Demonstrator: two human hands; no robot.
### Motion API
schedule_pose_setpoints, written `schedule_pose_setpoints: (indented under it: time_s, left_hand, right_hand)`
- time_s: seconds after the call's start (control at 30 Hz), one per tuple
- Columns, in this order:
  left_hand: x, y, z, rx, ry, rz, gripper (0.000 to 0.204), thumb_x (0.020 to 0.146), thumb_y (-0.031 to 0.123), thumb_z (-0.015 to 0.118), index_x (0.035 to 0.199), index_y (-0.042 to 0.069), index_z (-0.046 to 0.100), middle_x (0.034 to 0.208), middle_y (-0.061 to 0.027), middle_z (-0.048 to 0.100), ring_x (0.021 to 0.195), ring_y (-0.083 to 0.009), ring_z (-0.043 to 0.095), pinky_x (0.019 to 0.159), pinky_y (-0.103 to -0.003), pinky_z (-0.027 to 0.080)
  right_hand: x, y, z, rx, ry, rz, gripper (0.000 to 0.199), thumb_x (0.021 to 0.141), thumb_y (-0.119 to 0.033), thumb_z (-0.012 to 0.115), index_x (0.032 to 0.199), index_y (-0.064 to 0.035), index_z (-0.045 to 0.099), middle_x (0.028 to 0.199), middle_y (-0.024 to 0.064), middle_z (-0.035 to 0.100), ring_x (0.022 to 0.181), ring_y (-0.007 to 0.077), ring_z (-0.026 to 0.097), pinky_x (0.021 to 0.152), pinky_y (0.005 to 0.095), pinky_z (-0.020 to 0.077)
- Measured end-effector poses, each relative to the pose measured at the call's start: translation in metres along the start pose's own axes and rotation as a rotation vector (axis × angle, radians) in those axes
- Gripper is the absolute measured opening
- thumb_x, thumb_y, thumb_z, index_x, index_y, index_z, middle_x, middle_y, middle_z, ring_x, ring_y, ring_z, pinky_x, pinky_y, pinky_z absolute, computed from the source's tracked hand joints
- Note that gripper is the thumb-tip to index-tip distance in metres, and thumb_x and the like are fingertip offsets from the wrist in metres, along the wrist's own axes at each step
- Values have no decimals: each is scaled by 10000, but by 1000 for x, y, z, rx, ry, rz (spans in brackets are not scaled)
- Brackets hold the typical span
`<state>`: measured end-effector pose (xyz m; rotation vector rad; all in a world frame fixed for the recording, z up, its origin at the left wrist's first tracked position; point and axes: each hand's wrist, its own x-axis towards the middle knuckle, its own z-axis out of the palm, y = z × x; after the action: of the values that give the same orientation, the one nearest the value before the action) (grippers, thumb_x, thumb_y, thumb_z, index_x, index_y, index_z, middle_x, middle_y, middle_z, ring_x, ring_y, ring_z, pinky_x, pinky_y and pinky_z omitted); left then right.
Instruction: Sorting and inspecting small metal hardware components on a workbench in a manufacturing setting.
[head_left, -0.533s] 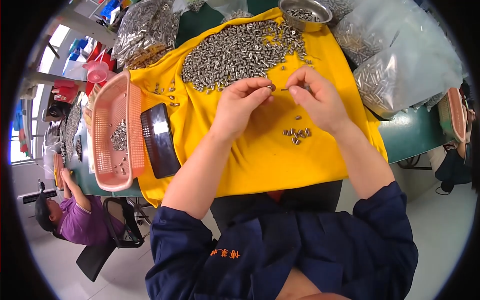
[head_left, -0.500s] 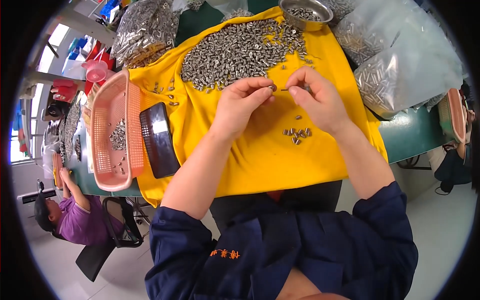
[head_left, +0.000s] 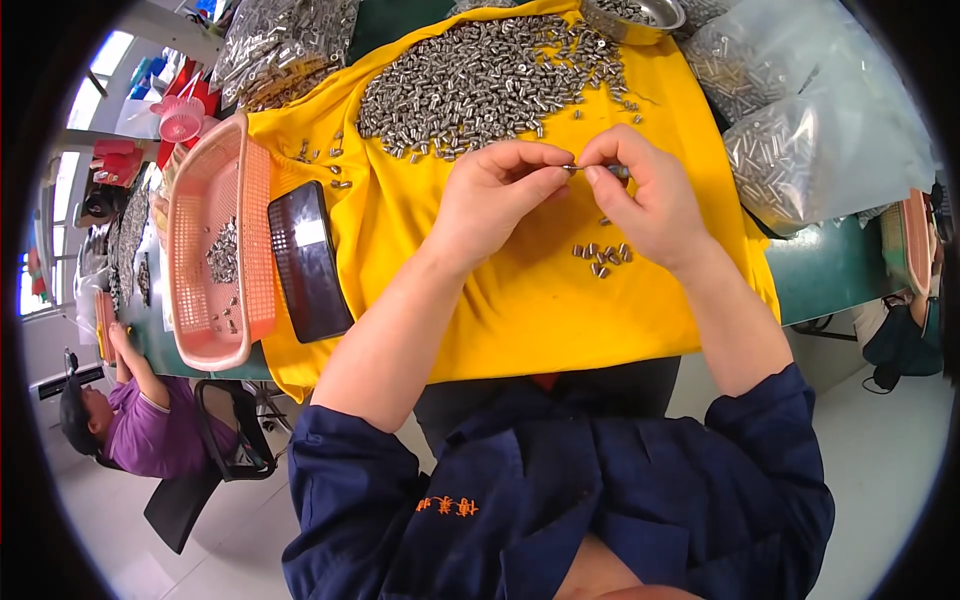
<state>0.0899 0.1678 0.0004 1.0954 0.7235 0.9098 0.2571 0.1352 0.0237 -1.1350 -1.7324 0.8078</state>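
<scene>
Pinching a thin metal pin between both hands above the middle of a yellow cloth.

Spread over the green tabletop, reaching its near edge. Heaped along the cloth's far edge: a big pile of small metal parts. Lying past the right edge: clear bags of parts. Standing at the left edge: pink basket, dark phone just beside it. Left hand fingertips closed on one end of the pin, right hand fingertips closed on the other end. Lying just under the right hand: small cluster of parts.
</scene>
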Motion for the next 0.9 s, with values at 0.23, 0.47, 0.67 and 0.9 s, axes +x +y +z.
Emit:
schedule_pose_setpoints:
  time_s: [0.23,0.47,0.67,0.9]
  left_hand:
    - [1,0,-1,139,24,35,124,767,18,604,887,-13,600,821,-37,610,741,-79,565,678,-187,466]
    - [1,4,3,116,10,37,142,759,38,618,891,-13,606,806,-33,613,718,-75,560,656,-190,461]
    - [-1,12,4,603,32,135,149,746,108,616,863,17,627,737,-19,618,652,-59,550,608,-208,453]
    - [-5,17,7,732,46,112,143,752,111,603,854,13,627,725,-15,622,645,-64,558,604,-205,453]
  right_hand:
    - [-1,-1,6,-142,31,-61,47,768,-56,490,810,-38,476,678,114,529,597,271,525,525,329,405]
    - [0,-1,3,-89,32,-19,49,767,-52,489,813,-40,478,660,102,524,571,247,519,520,315,402]
    - [-2,0,3,-142,-1,-46,64,762,-55,491,824,-40,486,653,95,520,545,233,502,510,303,396]
    - [-3,-3,5,-113,-39,50,55,768,-60,492,813,-29,492,651,78,520,559,181,499,521,276,392]
